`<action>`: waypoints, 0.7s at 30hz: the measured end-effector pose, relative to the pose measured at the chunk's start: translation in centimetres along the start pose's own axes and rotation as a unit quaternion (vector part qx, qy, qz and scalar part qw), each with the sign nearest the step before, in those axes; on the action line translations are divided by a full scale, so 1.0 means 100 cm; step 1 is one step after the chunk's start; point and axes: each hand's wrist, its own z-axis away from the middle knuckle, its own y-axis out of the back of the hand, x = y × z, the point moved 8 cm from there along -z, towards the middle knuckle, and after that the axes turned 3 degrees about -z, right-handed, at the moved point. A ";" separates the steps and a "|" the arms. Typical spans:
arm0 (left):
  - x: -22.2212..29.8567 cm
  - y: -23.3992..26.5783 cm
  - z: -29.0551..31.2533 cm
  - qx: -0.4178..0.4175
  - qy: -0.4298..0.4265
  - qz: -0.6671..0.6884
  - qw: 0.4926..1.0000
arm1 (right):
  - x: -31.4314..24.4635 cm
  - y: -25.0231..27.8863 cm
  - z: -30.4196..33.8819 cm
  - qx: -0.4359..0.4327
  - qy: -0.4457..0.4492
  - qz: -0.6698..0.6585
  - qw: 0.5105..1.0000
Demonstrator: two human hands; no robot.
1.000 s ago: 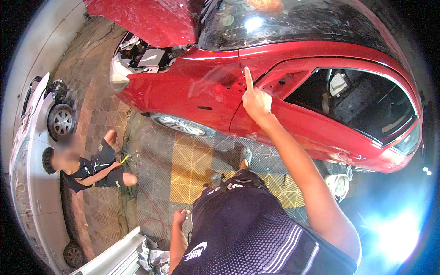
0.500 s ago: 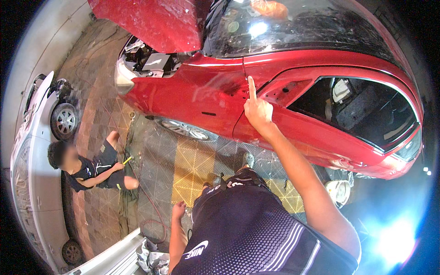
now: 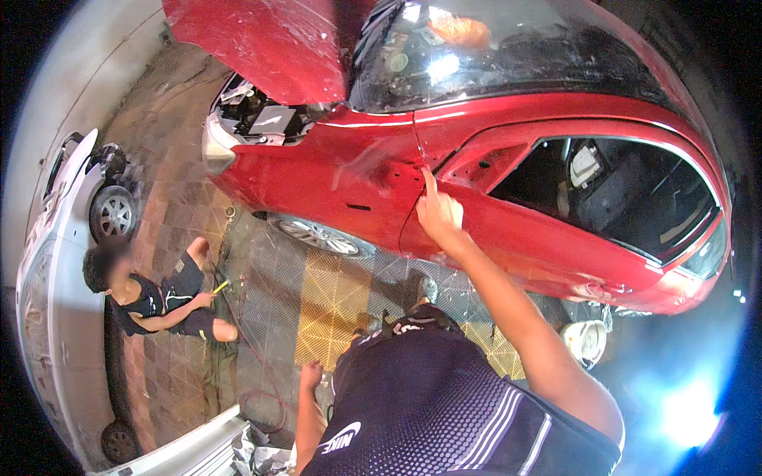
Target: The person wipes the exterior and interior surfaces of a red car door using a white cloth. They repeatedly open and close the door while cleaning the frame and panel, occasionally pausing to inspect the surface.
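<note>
My right hand [image 3: 440,213] reaches out over the side of a red car [image 3: 381,170]. Its index finger is stretched out, with the tip at the seam between the front fender [image 3: 317,170] and the front door [image 3: 524,226]; the other fingers are curled and nothing is held. Whether the fingertip touches the paint I cannot tell. Close to the fingertip, the fender has a dark, rough patch with small holes [image 3: 394,176]. My left hand [image 3: 310,374] hangs low by my side, its fingers curled in, with nothing visible in it.
The red hood [image 3: 262,47] stands raised. At left, a person [image 3: 163,297] sits low beside a white car [image 3: 71,317], holding a yellow object [image 3: 221,286]. A hose [image 3: 262,349] lies on the tiled floor. A white panel [image 3: 198,448] is at lower left; a bright lamp [image 3: 689,416] shines at right.
My right fingertip has moved down along the seam, nearer to me. My left hand hangs slightly lower in view. The seated person has barely moved.
</note>
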 end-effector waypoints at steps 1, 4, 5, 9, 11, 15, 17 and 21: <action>0.003 -0.002 0.001 0.019 -0.018 0.008 1.000 | -0.001 0.003 0.015 0.014 0.026 -0.019 0.999; 0.015 -0.006 0.015 -0.001 0.026 0.010 1.000 | 0.031 -0.004 0.063 0.120 0.088 -0.109 0.983; -0.007 -0.011 0.015 -0.010 0.044 0.010 0.999 | 0.034 -0.015 0.072 0.125 0.091 -0.105 0.982; -0.056 -0.027 0.032 -0.020 0.087 0.006 0.996 | 0.041 -0.018 0.074 0.004 0.021 -0.182 0.983; -0.035 -0.019 0.047 -0.022 0.043 -0.026 0.999 | 0.048 0.008 0.069 0.052 0.010 -0.210 0.976; -0.019 -0.008 0.057 -0.037 0.056 -0.028 0.997 | 0.042 0.073 0.053 0.218 0.117 -0.217 0.944; -0.027 -0.007 0.043 -0.035 0.056 -0.048 0.997 | 0.026 0.106 0.047 0.256 0.175 -0.200 0.929; -0.017 -0.008 0.014 -0.019 -0.022 -0.095 0.995 | -0.016 0.148 0.032 0.328 0.295 -0.066 0.895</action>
